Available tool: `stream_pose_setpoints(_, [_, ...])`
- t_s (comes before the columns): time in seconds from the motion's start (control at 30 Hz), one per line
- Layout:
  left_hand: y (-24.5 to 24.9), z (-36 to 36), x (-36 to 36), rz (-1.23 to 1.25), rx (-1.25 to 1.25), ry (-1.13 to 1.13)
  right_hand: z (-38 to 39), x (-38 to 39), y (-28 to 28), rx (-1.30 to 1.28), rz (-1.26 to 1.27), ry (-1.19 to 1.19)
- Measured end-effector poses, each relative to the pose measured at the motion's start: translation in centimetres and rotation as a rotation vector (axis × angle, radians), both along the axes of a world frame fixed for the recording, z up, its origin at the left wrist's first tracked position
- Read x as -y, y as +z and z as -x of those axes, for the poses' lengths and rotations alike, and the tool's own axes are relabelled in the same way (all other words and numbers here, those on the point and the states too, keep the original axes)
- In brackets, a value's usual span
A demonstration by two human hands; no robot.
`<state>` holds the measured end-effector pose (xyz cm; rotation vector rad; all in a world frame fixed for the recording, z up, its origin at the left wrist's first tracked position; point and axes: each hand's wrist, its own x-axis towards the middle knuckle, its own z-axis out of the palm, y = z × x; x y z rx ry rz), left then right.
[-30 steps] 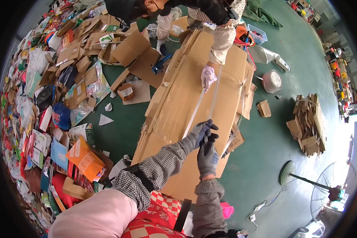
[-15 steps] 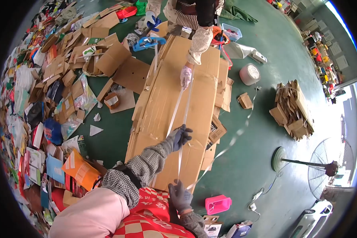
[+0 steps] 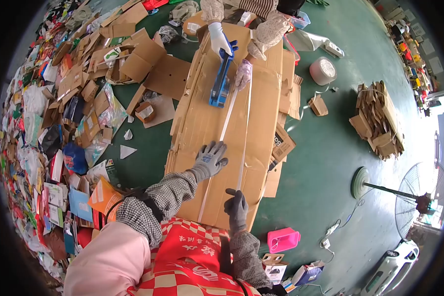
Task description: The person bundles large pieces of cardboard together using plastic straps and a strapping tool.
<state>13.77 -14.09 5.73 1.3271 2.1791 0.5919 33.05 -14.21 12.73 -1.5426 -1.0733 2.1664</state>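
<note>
A tall stack of flattened cardboard (image 3: pixel 222 133) lies ahead of me with white strapping (image 3: pixel 245 133) along its top. My left hand (image 3: pixel 209 160), in a grey glove, is spread palm down on one strap length. My right hand (image 3: pixel 237 209), also gloved in grey, is closed at the near part of the other length, its fingers partly hidden. Across the stack, a co-worker's hand (image 3: pixel 243 74) holds the strapping, and their other hand (image 3: pixel 219 40) grips a blue strapping tool (image 3: pixel 221 84).
Loose cardboard and mixed waste (image 3: pixel 69 118) cover the left side. On the right are a tied cardboard bundle (image 3: pixel 377 121), a white bucket (image 3: pixel 323 71), a standing fan (image 3: pixel 362 183) and a cable. A pink basket (image 3: pixel 283 240) and small boxes sit at the lower right.
The co-worker has brought the blue tool over the stack. My left hand has flattened onto the cardboard, and my right hand has moved forward. The long loose strap on the right has dropped back.
</note>
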Motion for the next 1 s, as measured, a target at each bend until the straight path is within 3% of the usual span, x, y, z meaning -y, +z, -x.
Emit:
stream_pose_setpoints(0.03, [-1.1,0.2,-0.1,-0.035,-0.435,-0.071,-0.2,0.1,-0.8,0.025,-0.001,-0.063])
stream_pose_setpoints(0.1, [-2.6,0.9,-1.7,-0.009,-0.364,-0.014,0.0,0.5,-2.6,0.047,0.005,-0.091])
stream_pose_setpoints(0.17, [-3.6,1.2,-4.1,-0.006,-0.021,0.477,0.1,0.8,-4.0,0.065,0.075,-0.157])
stream_pose_setpoints(0.2, [-4.7,1.4,-5.0,-0.113,0.017,0.637,0.3,0.8,-4.1,0.084,0.081,-0.167])
stream_pose_setpoints(0.3, [-3.3,2.5,-6.7,0.117,0.210,0.684,0.3,0.8,-5.4,0.091,0.080,-0.216])
stream_pose_setpoints(0.43, [-5.0,2.6,-5.3,0.203,0.130,0.540,-0.9,1.4,-7.9,0.016,0.199,-0.361])
stream_pose_setpoints(0.5, [-6.6,3.5,-4.3,0.206,0.552,0.668,-0.8,1.4,-7.9,-0.033,0.169,-0.303])
stream_pose_setpoints(0.57, [-7.9,3.6,-4.5,0.163,0.573,0.720,-0.5,1.5,-7.6,-0.045,0.162,-0.301])
stream_pose_setpoints(0.63, [-5.4,4.1,-5.3,0.337,0.503,0.696,-0.3,1.3,-6.7,-0.055,0.154,-0.297])
stream_pose_setpoints(0.67, [-6.8,4.1,-4.9,0.341,0.500,0.693,-0.1,1.0,-6.2,-0.043,0.195,-0.264])
stream_pose_setpoints(0.73, [-9.5,4.3,-4.0,0.066,0.604,0.745,-0.2,0.9,-6.0,-0.037,0.242,-0.233])
stream_pose_setpoints(0.8, [-9.5,4.3,-3.9,0.076,0.660,0.755,-0.7,1.0,-6.2,-0.065,0.220,-0.140])
stream_pose_setpoints(0.97, [-10.6,4.7,-4.2,0.148,0.633,0.740,-0.4,1.0,-5.8,-0.064,0.219,-0.191])
stream_pose_setpoints(1.0, [-9.7,4.7,-4.5,0.174,0.729,0.799,-0.3,1.0,-5.7,-0.066,0.212,-0.195])
